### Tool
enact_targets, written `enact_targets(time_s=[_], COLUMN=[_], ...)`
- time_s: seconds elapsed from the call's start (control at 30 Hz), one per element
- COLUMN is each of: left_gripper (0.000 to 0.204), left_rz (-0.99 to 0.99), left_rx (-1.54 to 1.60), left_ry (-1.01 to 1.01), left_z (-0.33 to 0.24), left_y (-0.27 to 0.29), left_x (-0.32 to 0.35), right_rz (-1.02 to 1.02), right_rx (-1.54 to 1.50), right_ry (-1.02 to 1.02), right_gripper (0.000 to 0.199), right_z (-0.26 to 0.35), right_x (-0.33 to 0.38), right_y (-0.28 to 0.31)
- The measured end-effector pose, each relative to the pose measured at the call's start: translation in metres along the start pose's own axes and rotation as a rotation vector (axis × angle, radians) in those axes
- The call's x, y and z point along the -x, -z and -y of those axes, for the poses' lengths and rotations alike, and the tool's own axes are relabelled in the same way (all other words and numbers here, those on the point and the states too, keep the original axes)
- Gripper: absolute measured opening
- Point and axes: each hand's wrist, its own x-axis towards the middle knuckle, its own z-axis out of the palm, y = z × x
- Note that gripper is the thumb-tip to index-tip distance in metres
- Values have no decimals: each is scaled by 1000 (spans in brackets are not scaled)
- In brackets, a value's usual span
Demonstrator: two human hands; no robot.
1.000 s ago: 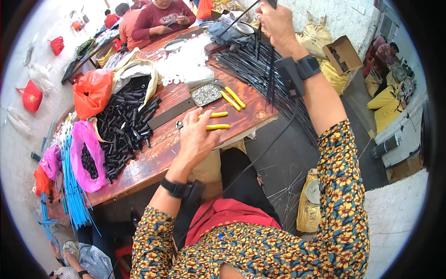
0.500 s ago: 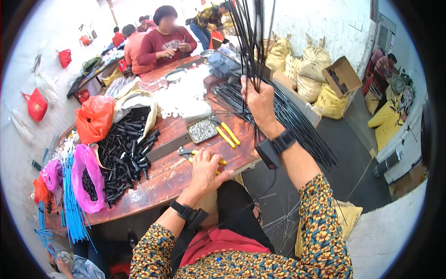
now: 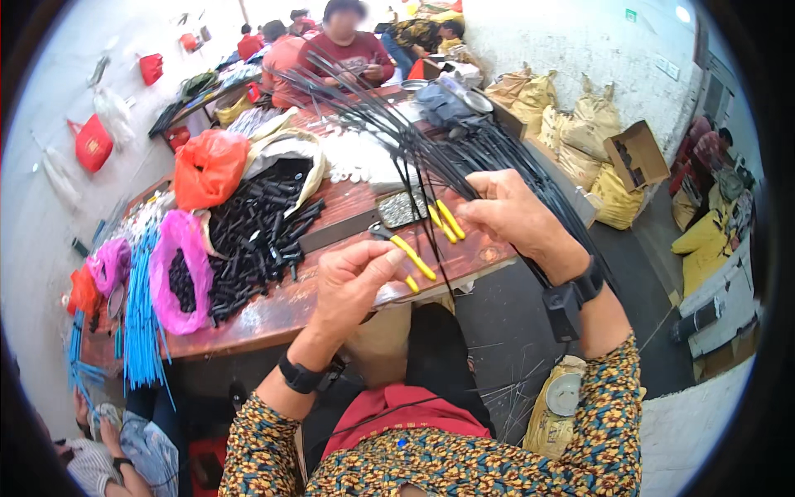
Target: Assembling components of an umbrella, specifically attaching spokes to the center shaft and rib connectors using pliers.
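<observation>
My right hand (image 3: 517, 215) is closed around a bundle of thin black rods (image 3: 406, 145), which slants up and away to the left over the table. A few rods hang down apart from the rest of the bundle. To the left, my left hand (image 3: 354, 277) has its thumb and fingers pinched together; anything between them is too small to make out. Beside its fingertips lie yellow-handled pliers (image 3: 413, 258). A second pair of yellow-handled pliers (image 3: 448, 222) rests near a metal tray (image 3: 387, 222) of small silvery pieces. Black tubular parts (image 3: 265, 219) form a heap farther left.
Orange (image 3: 211, 170) and pink plastic bags (image 3: 161, 282) and blue rods (image 3: 142, 306) crowd the table's left side. White parts (image 3: 352, 166) lie mid-table. More black rods (image 3: 571, 215) cover the right edge. Across sits a person (image 3: 348, 58). Yellow sacks (image 3: 588, 124) stand by the wall.
My right hand has come down and right, tipping the bundle from upright to a leftward slant. My left hand has lifted off the pliers, its spread fingers now pinched. The view has shifted.
</observation>
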Motion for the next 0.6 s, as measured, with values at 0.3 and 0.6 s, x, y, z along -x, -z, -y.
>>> enact_targets(time_s=[0.3, 0.6], left_gripper=[33, 38], left_rz=[35, -156], left_rx=[119, 506], left_ry=[330, 142], left_z=[-52, -40], left_y=[11, 21], left_x=[21, 25], right_rz=[-73, 490], right_rx=[-32, -467], right_ry=[284, -151], right_gripper=[22, 22], right_z=[-15, -8], right_x=[19, 47], right_y=[-95, -131])
